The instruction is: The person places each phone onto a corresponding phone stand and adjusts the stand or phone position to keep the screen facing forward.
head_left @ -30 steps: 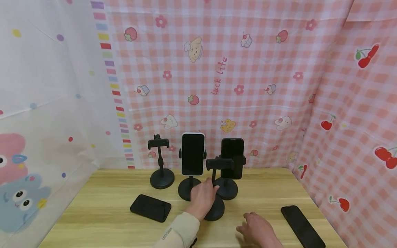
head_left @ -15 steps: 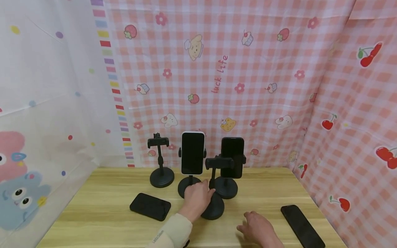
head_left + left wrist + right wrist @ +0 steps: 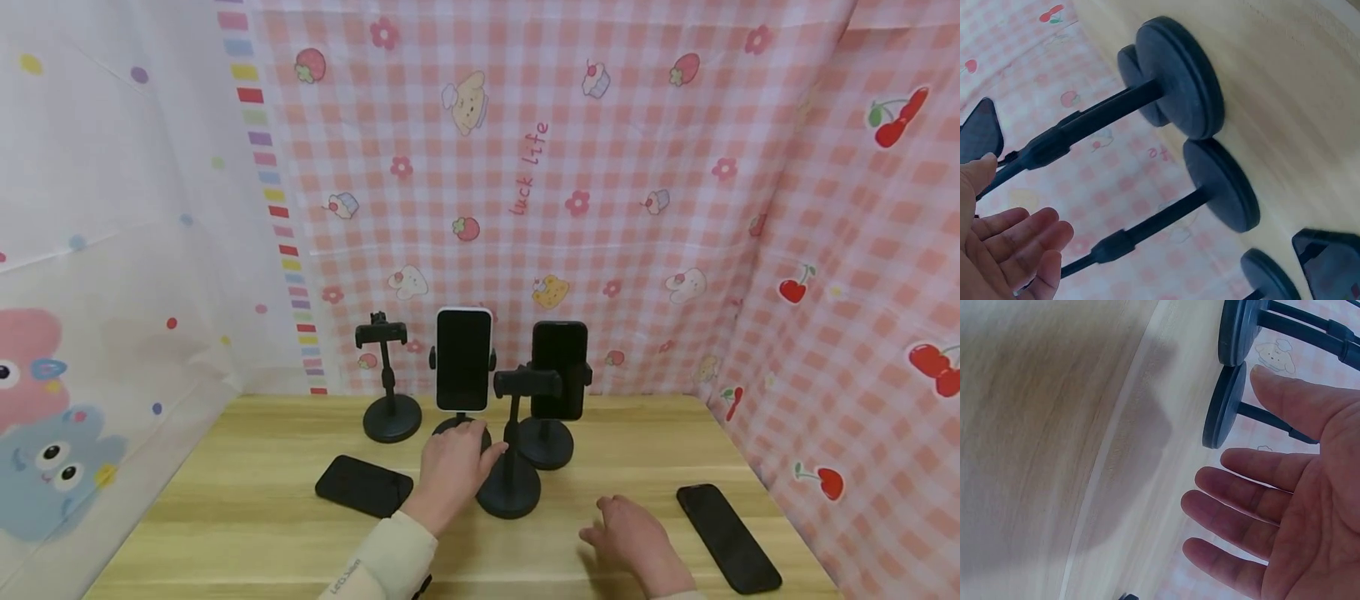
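In the head view, my left hand [image 3: 453, 467] is beside the post of the front phone stand [image 3: 510, 492], whose holder is vacant. The left wrist view shows the palm of that hand [image 3: 1004, 256] and its loosely bent fingers, with nothing in them, near the dark posts. Behind it a white-rimmed phone [image 3: 462, 358] stands upright in a second stand, its base partly hidden by the hand. A black phone [image 3: 562, 367] is held in a third stand, partly behind the front holder. My right hand [image 3: 630, 537] hovers near the table with relaxed, spread fingers, holding nothing.
At the back left is another vacant phone stand [image 3: 392, 417]. One black phone [image 3: 363, 485] lies flat at the left of the wooden table [image 3: 225, 533], another phone [image 3: 727, 537] near its right edge. Patterned cloth [image 3: 600, 167] hangs behind and at both sides.
My left hand has let go of the front stand's post and drawn back to the left. The right hand has barely moved, and the head view has tilted slightly.
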The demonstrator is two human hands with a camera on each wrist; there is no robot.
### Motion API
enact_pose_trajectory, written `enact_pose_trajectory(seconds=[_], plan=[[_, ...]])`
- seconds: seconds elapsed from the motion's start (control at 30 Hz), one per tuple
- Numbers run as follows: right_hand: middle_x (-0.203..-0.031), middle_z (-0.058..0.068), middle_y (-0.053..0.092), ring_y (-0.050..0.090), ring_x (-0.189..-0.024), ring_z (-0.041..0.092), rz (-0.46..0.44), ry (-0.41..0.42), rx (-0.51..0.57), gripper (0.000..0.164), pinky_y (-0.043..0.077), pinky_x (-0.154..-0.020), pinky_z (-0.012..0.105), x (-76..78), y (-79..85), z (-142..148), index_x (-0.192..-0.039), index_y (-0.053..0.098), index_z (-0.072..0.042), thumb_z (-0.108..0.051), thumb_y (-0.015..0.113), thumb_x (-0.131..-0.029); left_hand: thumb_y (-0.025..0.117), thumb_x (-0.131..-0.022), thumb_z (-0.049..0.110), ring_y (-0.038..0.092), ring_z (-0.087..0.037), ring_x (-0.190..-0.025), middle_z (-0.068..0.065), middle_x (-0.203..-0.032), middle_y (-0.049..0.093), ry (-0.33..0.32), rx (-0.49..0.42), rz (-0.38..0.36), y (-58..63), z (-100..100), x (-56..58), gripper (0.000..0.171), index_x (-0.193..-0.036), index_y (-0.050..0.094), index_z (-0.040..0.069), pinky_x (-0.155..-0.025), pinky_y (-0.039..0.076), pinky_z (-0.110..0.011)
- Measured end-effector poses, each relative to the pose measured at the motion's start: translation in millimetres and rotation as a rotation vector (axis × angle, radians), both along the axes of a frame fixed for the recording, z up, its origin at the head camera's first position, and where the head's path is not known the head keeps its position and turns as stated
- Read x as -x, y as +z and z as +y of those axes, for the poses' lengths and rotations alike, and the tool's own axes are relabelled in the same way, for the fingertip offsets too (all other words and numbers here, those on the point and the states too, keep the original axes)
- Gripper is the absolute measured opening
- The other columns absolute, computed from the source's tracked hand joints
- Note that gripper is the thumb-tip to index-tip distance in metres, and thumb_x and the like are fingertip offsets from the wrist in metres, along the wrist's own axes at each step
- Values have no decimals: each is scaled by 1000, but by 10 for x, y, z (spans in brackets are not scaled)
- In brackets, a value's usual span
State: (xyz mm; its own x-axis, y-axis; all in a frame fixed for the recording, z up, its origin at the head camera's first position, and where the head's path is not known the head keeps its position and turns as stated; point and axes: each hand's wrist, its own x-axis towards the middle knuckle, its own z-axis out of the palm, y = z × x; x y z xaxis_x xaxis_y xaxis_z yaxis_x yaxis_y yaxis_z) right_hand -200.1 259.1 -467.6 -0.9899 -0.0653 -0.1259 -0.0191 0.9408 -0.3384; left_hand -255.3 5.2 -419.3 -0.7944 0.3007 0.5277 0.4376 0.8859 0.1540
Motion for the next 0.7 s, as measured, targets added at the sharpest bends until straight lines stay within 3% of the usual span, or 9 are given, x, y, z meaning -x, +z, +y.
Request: enact_pose_trajectory(seconds=[0.17,0.27,0.43,0.6,0.7], plan=[[-113,23,65,60,-108,42,-13,4,-1,51,46,-93,57,7,-6,-11,-117,63,8,-32,75,-88,72,-88,48,67,-20,-64,-8,-85,72,-37,-61,97,137,-94,-72,46,-109,73,6,-52,52,-32],[-114,23,65,60,-109,42,-17,2,1,52,45,-94,57,2,-5,-18,-117,63,8,-32,75,-87,73,-86,48,65,-19,-59,-8,-86,73,-71,-100,189,248,-133,-111,47,-107,73,6,-47,50,-29],[-112,23,65,61,-107,41,-9,-1,-3,50,46,-93,56,0,-7,-15,-116,64,7,-32,76,-87,76,-83,47,67,-17,-62,-10,-93,73,-139,-141,310,435,-162,-148,52,-109,71,3,-51,53,-30],[-112,23,65,61,-107,41,19,14,-6,49,45,-93,56,-8,18,-16,-116,64,8,-31,75,-87,78,-82,48,68,-17,-71,-11,-105,70,-168,-134,338,649,-129,-144,63,-124,64,3,-52,54,-29],[-113,24,65,60,-109,42,20,17,-6,50,45,-94,56,-13,33,-19,-116,63,9,-30,75,-87,77,-84,47,68,-21,-85,-11,-114,66,-190,-74,318,794,-77,-121,68,-133,58,4,-62,56,-32]])
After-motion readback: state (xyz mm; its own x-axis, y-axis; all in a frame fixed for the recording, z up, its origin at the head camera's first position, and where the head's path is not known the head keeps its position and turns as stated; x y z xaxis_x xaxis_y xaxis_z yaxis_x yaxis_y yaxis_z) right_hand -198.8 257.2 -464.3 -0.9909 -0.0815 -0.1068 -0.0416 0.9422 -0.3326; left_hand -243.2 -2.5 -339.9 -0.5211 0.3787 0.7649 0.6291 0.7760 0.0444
